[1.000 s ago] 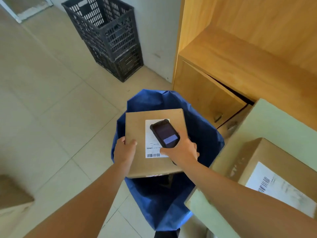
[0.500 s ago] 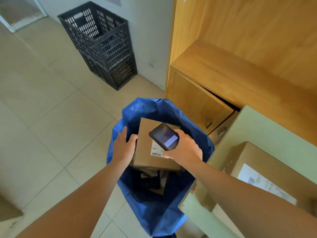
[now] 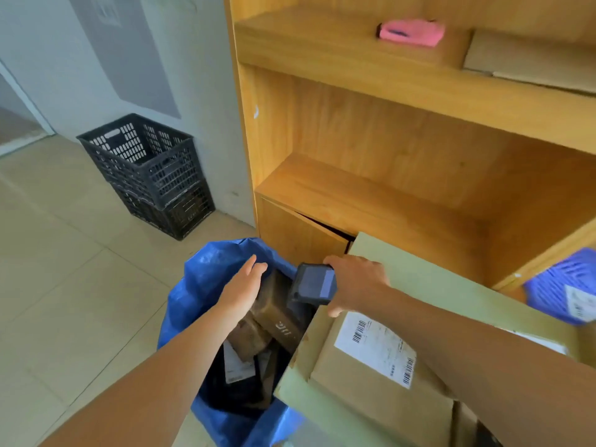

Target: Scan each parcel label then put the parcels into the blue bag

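Pale floor tiles [image 3: 64, 285] fill the left side, and a stack of black plastic crates [image 3: 151, 175] stands against the grey wall. Right of it, near the middle, the blue bag [image 3: 200, 285] stands open on the floor, with several brown parcels [image 3: 274, 317] lying tilted inside it. The left hand [image 3: 242, 291] is over the mouth of the bag, its fingers [image 3: 251, 266] straight and held close together, holding nothing. Next to it, the right hand [image 3: 358, 285] has its fingers curled round a dark scanner [image 3: 314, 285], whose screen faces up. Under the right forearm, a cardboard parcel [image 3: 371, 382] with a white label [image 3: 377, 350] lies on the pale green bench [image 3: 435, 279]. At the far right a blue padded mailer [image 3: 567, 285] sits by the wooden shelf unit [image 3: 371, 156], which carries a pink object [image 3: 412, 32] on an upper shelf.

The parcel on the bench looks stiff and flat-sided, probably not very heavy, and its cardboard should not slip. It seems best to take it by two opposite edges, keeping the label upward so the scanner can read it. The padded mailer looks soft and would bend if held by one corner.

Half a second ago, the left hand was holding a labelled box at the mouth of the bag, with the scanner just above it. Now that box is down inside the bag, the left hand is free, and the view has lifted to show more of the shelves.
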A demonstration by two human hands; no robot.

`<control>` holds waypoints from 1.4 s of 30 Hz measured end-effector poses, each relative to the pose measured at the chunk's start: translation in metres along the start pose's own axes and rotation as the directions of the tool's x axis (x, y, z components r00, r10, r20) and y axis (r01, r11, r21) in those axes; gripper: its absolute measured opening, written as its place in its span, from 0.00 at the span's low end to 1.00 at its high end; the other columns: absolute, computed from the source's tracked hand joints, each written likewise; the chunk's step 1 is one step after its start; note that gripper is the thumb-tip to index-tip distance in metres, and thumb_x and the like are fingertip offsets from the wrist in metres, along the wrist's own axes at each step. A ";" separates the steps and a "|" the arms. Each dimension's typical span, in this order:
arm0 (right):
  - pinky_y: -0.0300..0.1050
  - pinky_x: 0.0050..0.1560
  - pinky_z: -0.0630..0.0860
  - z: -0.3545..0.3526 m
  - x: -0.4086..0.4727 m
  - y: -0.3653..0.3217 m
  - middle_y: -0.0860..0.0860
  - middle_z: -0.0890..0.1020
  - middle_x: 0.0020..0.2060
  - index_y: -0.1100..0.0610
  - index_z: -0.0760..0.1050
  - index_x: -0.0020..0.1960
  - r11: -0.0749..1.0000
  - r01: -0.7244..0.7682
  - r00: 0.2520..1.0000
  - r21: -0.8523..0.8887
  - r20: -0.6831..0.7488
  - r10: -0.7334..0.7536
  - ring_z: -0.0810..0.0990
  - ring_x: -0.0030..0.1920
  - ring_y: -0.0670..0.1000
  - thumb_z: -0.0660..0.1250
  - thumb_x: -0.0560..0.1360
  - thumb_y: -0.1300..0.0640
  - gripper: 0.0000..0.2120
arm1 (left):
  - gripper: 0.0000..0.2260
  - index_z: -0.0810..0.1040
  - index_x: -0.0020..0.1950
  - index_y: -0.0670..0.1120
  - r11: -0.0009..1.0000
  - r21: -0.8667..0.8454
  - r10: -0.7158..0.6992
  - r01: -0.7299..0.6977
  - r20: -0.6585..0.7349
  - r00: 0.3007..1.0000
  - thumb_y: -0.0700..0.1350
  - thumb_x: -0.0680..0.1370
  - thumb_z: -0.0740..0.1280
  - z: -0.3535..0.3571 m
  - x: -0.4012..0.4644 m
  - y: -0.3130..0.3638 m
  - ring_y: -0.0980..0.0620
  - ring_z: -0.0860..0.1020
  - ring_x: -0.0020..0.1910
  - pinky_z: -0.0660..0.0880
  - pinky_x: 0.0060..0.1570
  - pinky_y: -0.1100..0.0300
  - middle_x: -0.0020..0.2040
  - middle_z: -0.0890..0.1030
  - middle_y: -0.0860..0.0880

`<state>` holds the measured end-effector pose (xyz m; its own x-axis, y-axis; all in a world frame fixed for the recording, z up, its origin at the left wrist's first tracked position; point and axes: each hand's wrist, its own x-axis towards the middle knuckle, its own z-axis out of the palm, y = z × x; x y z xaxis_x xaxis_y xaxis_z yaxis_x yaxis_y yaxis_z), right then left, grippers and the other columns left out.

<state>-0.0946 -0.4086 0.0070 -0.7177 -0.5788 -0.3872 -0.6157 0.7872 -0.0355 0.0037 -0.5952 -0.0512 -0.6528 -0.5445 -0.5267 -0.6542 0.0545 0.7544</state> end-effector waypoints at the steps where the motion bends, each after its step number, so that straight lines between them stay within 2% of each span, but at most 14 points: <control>1: 0.47 0.47 0.75 -0.003 -0.011 0.008 0.49 0.78 0.56 0.46 0.64 0.74 1.000 -0.007 1.000 -0.025 -0.001 0.007 0.79 0.56 0.55 0.80 0.64 0.42 0.43 | 0.23 0.61 0.79 0.50 1.000 0.013 -0.020 0.020 0.014 1.000 0.53 0.84 0.56 0.009 -0.010 0.007 0.45 0.61 0.76 0.57 0.72 0.51 0.78 0.64 0.47; 5: 0.45 0.43 0.74 -0.011 -0.053 0.042 0.47 0.78 0.50 0.46 0.70 0.66 0.997 -0.049 0.999 -0.052 -0.026 0.047 0.79 0.51 0.54 0.79 0.63 0.43 0.35 | 0.27 0.59 0.79 0.48 0.992 0.036 -0.120 0.118 0.060 0.991 0.58 0.83 0.55 0.047 -0.048 0.029 0.44 0.63 0.75 0.58 0.74 0.49 0.76 0.64 0.46; 13: 0.43 0.37 0.71 -0.007 -0.125 0.098 0.47 0.78 0.45 0.49 0.72 0.59 0.982 -0.145 0.989 -0.125 -0.019 0.143 0.79 0.46 0.52 0.80 0.62 0.45 0.31 | 0.35 0.51 0.82 0.46 0.993 0.039 -0.112 0.108 0.133 0.985 0.63 0.82 0.56 0.092 -0.113 0.041 0.44 0.55 0.79 0.53 0.77 0.48 0.81 0.54 0.43; 15: 0.42 0.37 0.71 -0.004 -0.139 0.105 0.47 0.79 0.44 0.49 0.72 0.59 0.977 -0.165 0.986 -0.137 -0.002 0.167 0.79 0.45 0.51 0.80 0.62 0.45 0.29 | 0.35 0.54 0.81 0.44 0.995 0.054 -0.093 0.085 0.164 0.982 0.62 0.81 0.57 0.101 -0.119 0.039 0.43 0.57 0.79 0.54 0.77 0.48 0.81 0.56 0.42; 17: 0.41 0.33 0.69 -0.001 -0.149 0.110 0.46 0.79 0.43 0.49 0.73 0.58 0.972 -0.185 0.982 -0.144 0.007 0.188 0.79 0.43 0.50 0.80 0.62 0.45 0.29 | 0.28 0.61 0.78 0.43 0.999 0.038 -0.029 0.022 0.188 0.982 0.57 0.83 0.56 0.109 -0.120 0.037 0.43 0.62 0.77 0.59 0.75 0.50 0.78 0.63 0.44; 21: 0.41 0.31 0.65 0.005 -0.159 0.113 0.46 0.78 0.42 0.50 0.74 0.58 0.963 -0.203 0.977 -0.177 0.025 0.211 0.78 0.43 0.50 0.79 0.63 0.46 0.27 | 0.22 0.70 0.67 0.44 0.995 0.054 -0.095 0.086 0.200 0.975 0.59 0.82 0.56 0.119 -0.132 0.039 0.49 0.71 0.60 0.63 0.59 0.53 0.65 0.74 0.47; 24: 0.43 0.34 0.67 0.005 -0.160 0.113 0.47 0.76 0.40 0.51 0.75 0.59 0.956 -0.216 0.973 -0.199 0.041 0.229 0.78 0.44 0.51 0.79 0.64 0.46 0.27 | 0.25 0.65 0.74 0.43 0.992 0.073 -0.117 0.106 0.181 0.976 0.58 0.83 0.55 0.121 -0.136 0.042 0.45 0.68 0.70 0.62 0.60 0.54 0.65 0.71 0.46; 26: 0.43 0.33 0.66 0.005 -0.160 0.113 0.47 0.75 0.39 0.51 0.74 0.59 0.946 -0.227 0.968 -0.230 0.052 0.245 0.78 0.44 0.51 0.79 0.64 0.46 0.27 | 0.29 0.60 0.79 0.44 0.991 0.067 -0.124 0.114 0.167 0.978 0.60 0.82 0.55 0.120 -0.135 0.041 0.45 0.63 0.75 0.60 0.68 0.52 0.75 0.65 0.44; 30: 0.43 0.37 0.67 0.009 -0.159 0.113 0.47 0.73 0.38 0.51 0.73 0.55 0.930 -0.250 0.961 -0.270 0.050 0.273 0.77 0.43 0.51 0.79 0.66 0.48 0.23 | 0.32 0.54 0.81 0.44 0.986 0.004 -0.163 0.164 0.169 0.972 0.59 0.82 0.56 0.116 -0.131 0.032 0.44 0.58 0.78 0.55 0.74 0.49 0.80 0.58 0.42; 34: 0.42 0.33 0.65 0.020 -0.157 0.114 0.46 0.75 0.39 0.51 0.74 0.59 0.955 -0.257 0.963 -0.148 0.047 0.266 0.77 0.43 0.51 0.79 0.64 0.46 0.27 | 0.30 0.57 0.80 0.42 0.989 0.025 -0.146 0.144 0.132 0.981 0.57 0.83 0.57 0.113 -0.127 0.027 0.44 0.61 0.77 0.58 0.73 0.50 0.78 0.62 0.42; 38: 0.42 0.40 0.75 0.042 -0.145 0.110 0.47 0.77 0.42 0.50 0.73 0.56 0.937 -0.283 0.959 0.206 0.081 0.272 0.79 0.43 0.49 0.78 0.61 0.43 0.28 | 0.24 0.63 0.76 0.44 0.991 0.024 -0.133 0.130 0.137 0.982 0.55 0.84 0.55 0.117 -0.118 0.023 0.44 0.63 0.75 0.57 0.74 0.50 0.74 0.67 0.42; 39: 0.43 0.41 0.78 0.050 -0.141 0.108 0.47 0.78 0.42 0.50 0.72 0.56 0.907 -0.295 0.956 0.301 0.104 0.276 0.80 0.42 0.49 0.78 0.61 0.43 0.28 | 0.18 0.69 0.70 0.46 0.991 0.042 -0.132 0.127 0.164 0.978 0.54 0.85 0.54 0.120 -0.112 0.021 0.45 0.67 0.69 0.58 0.73 0.50 0.65 0.73 0.44; 40: 0.44 0.43 0.81 0.058 -0.137 0.106 0.48 0.79 0.43 0.50 0.72 0.56 0.871 -0.307 0.952 0.383 0.125 0.280 0.82 0.41 0.49 0.78 0.60 0.43 0.28 | 0.12 0.71 0.57 0.47 0.991 0.040 -0.135 0.130 0.179 0.975 0.52 0.85 0.53 0.123 -0.112 0.023 0.47 0.68 0.62 0.60 0.71 0.50 0.54 0.74 0.46; 42: 0.47 0.46 0.82 0.071 -0.130 0.102 0.48 0.79 0.44 0.50 0.70 0.56 0.825 -0.328 0.944 0.461 0.132 0.302 0.83 0.43 0.51 0.77 0.60 0.43 0.30 | 0.13 0.69 0.43 0.50 0.991 0.022 -0.130 0.128 0.195 0.972 0.53 0.84 0.55 0.129 -0.101 0.018 0.51 0.71 0.51 0.68 0.64 0.51 0.46 0.72 0.49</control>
<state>-0.0406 -0.2381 -0.0116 -0.8203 -0.2810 -0.4981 -0.1225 0.9371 -0.3270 0.0086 -0.4308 -0.0353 -0.6240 -0.3733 -0.6865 -0.7406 0.0023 0.6719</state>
